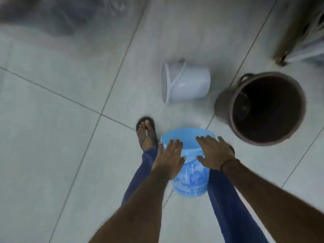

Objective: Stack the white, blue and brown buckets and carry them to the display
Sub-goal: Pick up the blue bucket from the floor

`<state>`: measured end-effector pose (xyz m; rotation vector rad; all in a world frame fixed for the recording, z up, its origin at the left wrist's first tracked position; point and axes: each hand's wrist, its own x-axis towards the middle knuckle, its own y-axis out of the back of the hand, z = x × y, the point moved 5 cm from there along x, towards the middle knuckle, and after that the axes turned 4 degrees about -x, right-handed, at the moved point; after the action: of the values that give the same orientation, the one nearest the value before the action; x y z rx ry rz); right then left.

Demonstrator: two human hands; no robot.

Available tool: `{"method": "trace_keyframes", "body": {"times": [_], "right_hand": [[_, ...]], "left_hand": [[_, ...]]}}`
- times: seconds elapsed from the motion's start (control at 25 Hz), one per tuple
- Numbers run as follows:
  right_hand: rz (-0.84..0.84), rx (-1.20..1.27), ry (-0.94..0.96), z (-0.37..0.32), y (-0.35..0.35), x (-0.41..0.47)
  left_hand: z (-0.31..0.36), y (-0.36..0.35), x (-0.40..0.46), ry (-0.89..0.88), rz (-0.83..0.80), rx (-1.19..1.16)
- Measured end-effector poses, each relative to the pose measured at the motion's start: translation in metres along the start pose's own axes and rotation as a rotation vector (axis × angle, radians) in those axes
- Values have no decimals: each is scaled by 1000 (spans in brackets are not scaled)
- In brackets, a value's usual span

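A light blue bucket (189,174) with a printed pattern stands upright on the tiled floor between my legs. My left hand (169,158) hovers over its left rim, fingers spread. My right hand (214,153) is above its right rim, fingers also apart; neither hand grips the bucket. A white bucket (185,81) lies on its side further ahead, mouth facing left, handle across it. The larger brown bucket (263,109) stands upright to the right, empty and dark inside.
My left foot in a sandal (146,132) is planted beside the blue bucket. A wooden furniture leg (287,41) stands at the upper right. Blurred dark bags or objects (61,13) lie at the upper left. Grey floor tiles (52,137) spread to the left.
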<state>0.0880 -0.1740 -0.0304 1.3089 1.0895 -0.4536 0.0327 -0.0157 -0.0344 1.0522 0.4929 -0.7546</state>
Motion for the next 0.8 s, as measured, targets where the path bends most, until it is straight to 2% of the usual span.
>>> {"method": "trace_keyframes", "body": {"times": [0.04,0.12,0.28,0.48,0.6,0.8], "right_hand": [[-33,-37,41,2,-22,13],[-40,4,112,5,-47,21],[-48,81,184,1,-33,-20],[14,-37,189,6,-8,-86],[27,-145,217,16,-27,-85],[-10,-220,260,34,-86,-66]], "left_hand": [[1,-26,10,0,-69,36],[2,-41,19,29,-59,52],[27,-10,-1,-10,-58,116],[77,17,-48,-90,-17,235],[96,-17,-50,-169,-33,360],[110,-96,-31,-247,-43,421]]}}
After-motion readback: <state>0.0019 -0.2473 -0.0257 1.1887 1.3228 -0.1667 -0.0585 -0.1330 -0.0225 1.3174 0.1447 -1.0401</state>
